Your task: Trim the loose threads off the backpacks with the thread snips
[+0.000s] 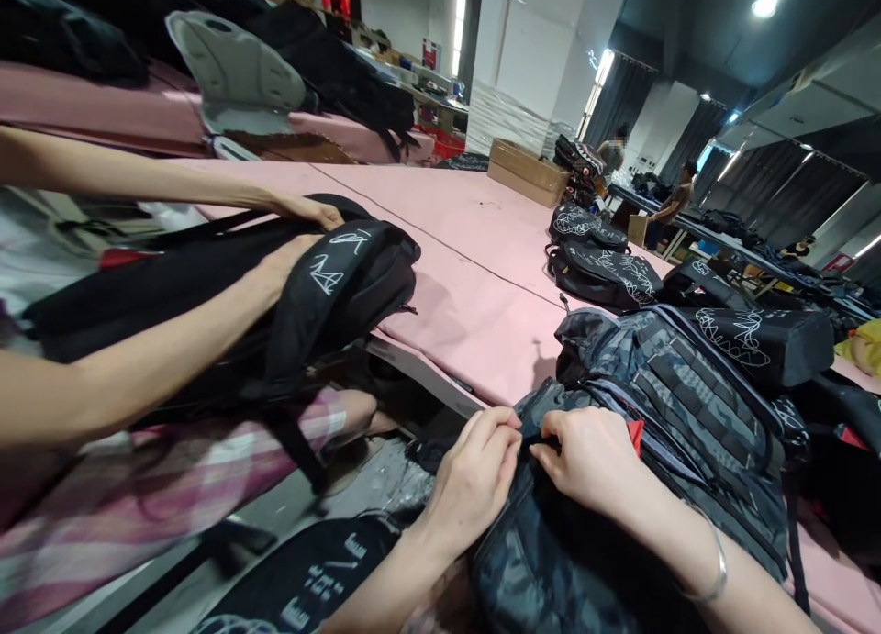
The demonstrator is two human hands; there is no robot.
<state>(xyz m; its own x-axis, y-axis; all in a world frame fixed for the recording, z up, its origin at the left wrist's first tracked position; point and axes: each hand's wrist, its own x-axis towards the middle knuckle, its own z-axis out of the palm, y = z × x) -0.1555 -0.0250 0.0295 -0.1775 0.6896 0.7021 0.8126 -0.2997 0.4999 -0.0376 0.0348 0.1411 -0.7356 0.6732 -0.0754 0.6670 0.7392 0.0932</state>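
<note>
A dark blue-grey camouflage backpack (688, 377) lies on the pink-covered table's near edge, one part hanging down toward me. My left hand (478, 469) is closed, its fingertips pinching the upper edge of that hanging part. Just to the right, my right hand (588, 455) pinches the same edge, a small gap between the two hands. The exact bit of fabric or zipper between the fingers is hidden. A red piece (634, 436) shows behind my right hand. Below my left forearm is a black bag (309, 570) with white print.
At left, a co-worker's hands (293, 249) work on a black backpack (372, 267). Black bags with white drawings (602, 272) lie along the pink table (468, 221). Farther back stand a cardboard box (527, 171), a white pillar (523, 56) and a grey chair (238, 65).
</note>
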